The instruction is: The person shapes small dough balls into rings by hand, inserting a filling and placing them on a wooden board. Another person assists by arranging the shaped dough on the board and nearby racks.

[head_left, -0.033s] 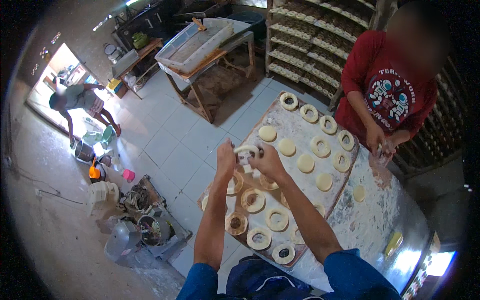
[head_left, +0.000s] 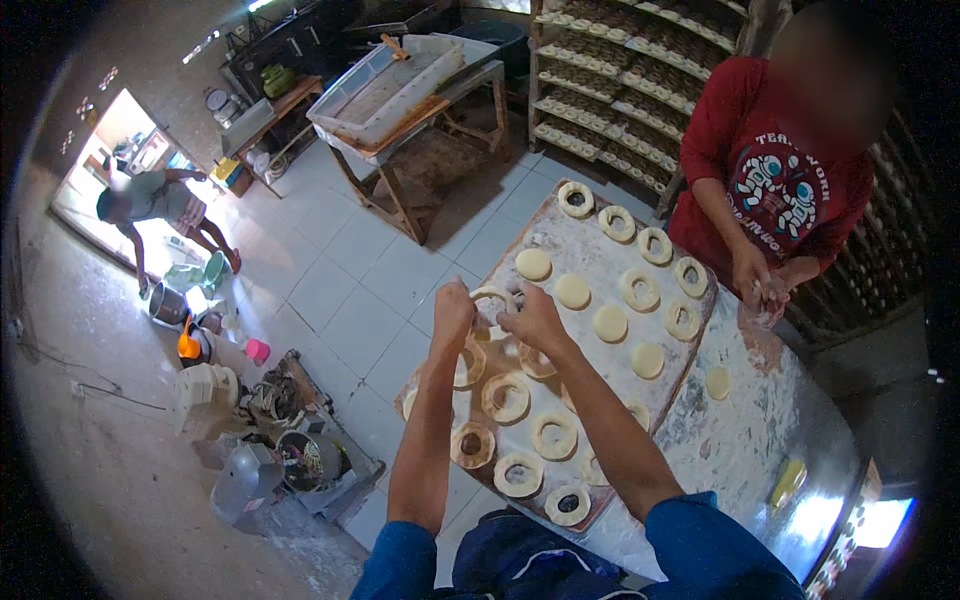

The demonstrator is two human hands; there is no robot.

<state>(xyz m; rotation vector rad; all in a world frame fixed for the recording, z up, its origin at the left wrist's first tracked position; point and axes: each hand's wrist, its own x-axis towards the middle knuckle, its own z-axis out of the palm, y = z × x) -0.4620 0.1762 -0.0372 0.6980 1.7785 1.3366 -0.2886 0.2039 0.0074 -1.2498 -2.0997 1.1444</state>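
Step in hand, as I judge it from beside the desk: opening a dough ring by stretch, approx. mid-stage.

Grip state: L hand clamped on the near-left end of the dough ring; R hand clamped on its right end, fingers curled. Ring pos.: in the air btwn both hands, above the far-left part of the floured board, hole showing as a slim arc w/ gap beneath.

Ref. stock: flat dough discs lie on the board's right half, uncut; shaped rings sit in rows around them. One more disc is on the desk itself. Opp. side, a co-worker in a red shirt has both hands together; contents can't be made out.

Next move, my est.: calls for even pull L/R, w/o thinning one side, then a flat set-down in a free spot.

Diff. vs. earlier frame: held ring reads as a cleaner, slimmer arc, where it was blurred w/ a pale patch under it; R hand sits slightly higher. Pcs. on the board: no chg.
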